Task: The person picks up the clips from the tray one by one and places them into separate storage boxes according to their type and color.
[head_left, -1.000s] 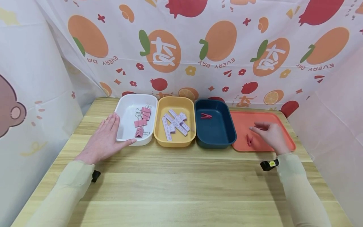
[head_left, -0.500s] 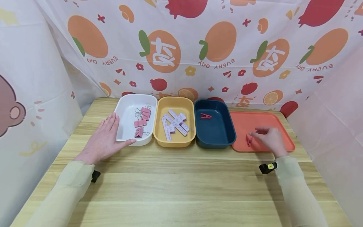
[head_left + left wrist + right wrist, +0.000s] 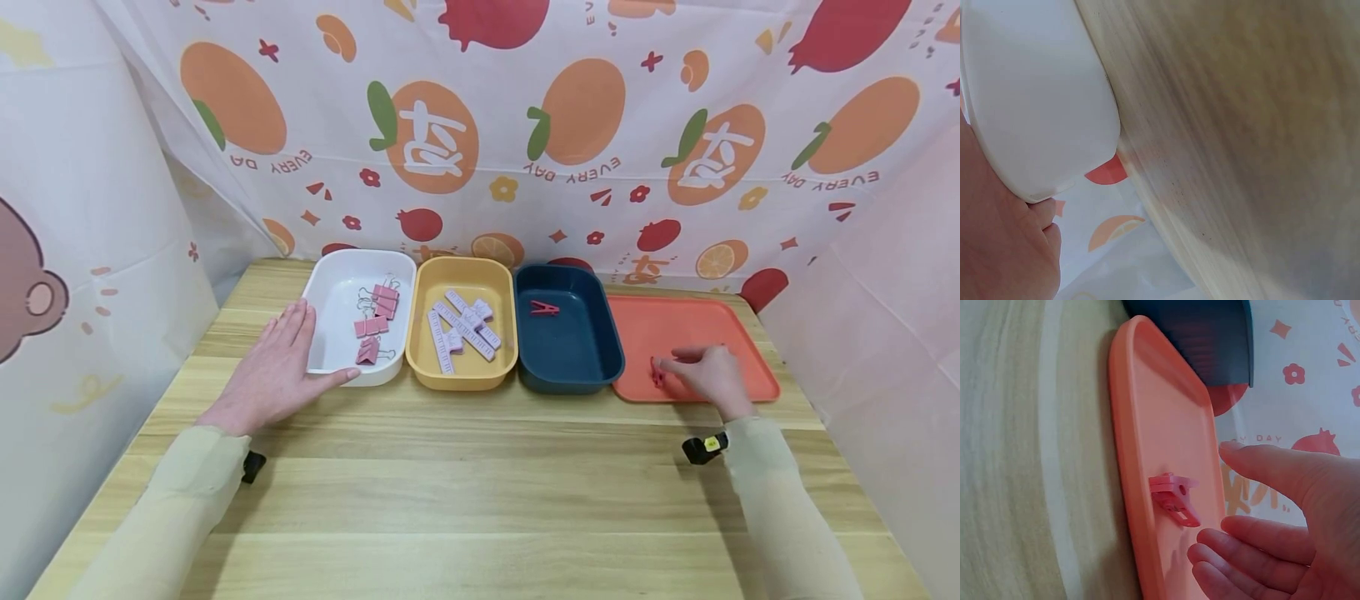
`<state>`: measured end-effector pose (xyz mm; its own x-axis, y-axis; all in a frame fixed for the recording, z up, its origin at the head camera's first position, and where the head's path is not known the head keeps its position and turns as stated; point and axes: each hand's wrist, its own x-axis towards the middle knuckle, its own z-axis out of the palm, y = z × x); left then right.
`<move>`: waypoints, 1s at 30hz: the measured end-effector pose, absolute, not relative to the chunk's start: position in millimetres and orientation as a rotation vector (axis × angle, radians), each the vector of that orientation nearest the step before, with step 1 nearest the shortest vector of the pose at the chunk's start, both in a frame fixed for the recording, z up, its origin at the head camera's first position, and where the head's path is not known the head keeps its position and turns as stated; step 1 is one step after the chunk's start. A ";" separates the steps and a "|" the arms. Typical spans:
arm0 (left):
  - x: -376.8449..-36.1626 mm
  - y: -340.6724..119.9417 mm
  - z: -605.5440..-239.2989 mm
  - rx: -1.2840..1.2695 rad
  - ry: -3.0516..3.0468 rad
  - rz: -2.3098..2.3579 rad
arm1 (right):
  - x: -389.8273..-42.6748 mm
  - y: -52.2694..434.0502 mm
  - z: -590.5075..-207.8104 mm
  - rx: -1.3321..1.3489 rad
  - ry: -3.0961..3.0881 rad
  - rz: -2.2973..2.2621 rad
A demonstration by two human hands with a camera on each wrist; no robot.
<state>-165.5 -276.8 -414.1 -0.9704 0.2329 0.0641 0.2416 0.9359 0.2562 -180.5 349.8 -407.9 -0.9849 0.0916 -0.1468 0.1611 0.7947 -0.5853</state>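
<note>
A small red clothespin (image 3: pixel 657 372) lies on the orange tray (image 3: pixel 675 321) near its front left corner. My right hand (image 3: pixel 708 377) hovers just right of it. In the right wrist view the clothespin (image 3: pixel 1174 499) sits a little ahead of the right hand (image 3: pixel 1285 519), whose thumb and fingers are spread and hold nothing. My left hand (image 3: pixel 281 367) lies flat on the table, with its thumb against the front of the white bin (image 3: pixel 315 283). The left wrist view shows the white bin (image 3: pixel 1041 94) with the left hand (image 3: pixel 997 250) beside it.
Pink binder clips (image 3: pixel 372 325) lie in the white bin. A yellow bin (image 3: pixel 461 382) holds pink ruler strips (image 3: pixel 461 327). A dark blue bin (image 3: pixel 570 383) holds one red clothespin (image 3: pixel 544 307). Fruit-print cloth walls stand behind and at both sides of the wooden table (image 3: pixel 480 483).
My right hand has come nearer and lower over the tray, and its fingertips have moved close to the red clothespin. The left hand has stayed still.
</note>
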 end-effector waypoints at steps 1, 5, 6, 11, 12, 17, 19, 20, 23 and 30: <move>-165.6 -276.9 -414.1 -0.374 -3.060 -0.412 | -180.6 349.7 -408.4 0.209 2.863 -0.948; -165.9 -277.2 -413.9 -0.377 -3.064 -0.407 | -181.2 348.8 -409.7 0.224 2.848 -0.927; -166.1 -277.2 -414.0 -0.377 -3.065 -0.404 | -181.4 348.4 -410.4 0.226 2.849 -0.921; -166.4 -277.2 -414.5 -0.376 -3.062 -0.406 | -181.5 345.7 -413.2 0.239 2.862 -0.879; -166.4 -277.3 -414.6 -0.377 -3.061 -0.408 | -181.8 345.3 -413.5 0.244 2.861 -0.871; -166.0 -277.8 -414.7 -0.385 -3.053 -0.411 | -183.5 343.4 -412.7 0.262 2.861 -0.863; -165.9 -278.0 -414.7 -0.386 -3.051 -0.412 | -184.7 342.9 -412.6 0.255 2.865 -0.858; -165.9 -278.1 -414.7 -0.385 -3.050 -0.412 | -185.1 342.9 -412.6 0.252 2.865 -0.855; -165.8 -278.1 -414.7 -0.384 -3.050 -0.410 | -186.5 342.4 -413.1 0.248 2.863 -0.850; -165.6 -277.4 -414.4 -0.385 -3.056 -0.406 | -188.1 342.6 -413.8 0.223 2.863 -0.858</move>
<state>-165.6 -277.4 -414.4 -0.9687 0.2391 0.0663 0.2481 0.9352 0.2525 -188.1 342.6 -413.8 -0.9786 0.1002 -0.1797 0.1825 0.8261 -0.5331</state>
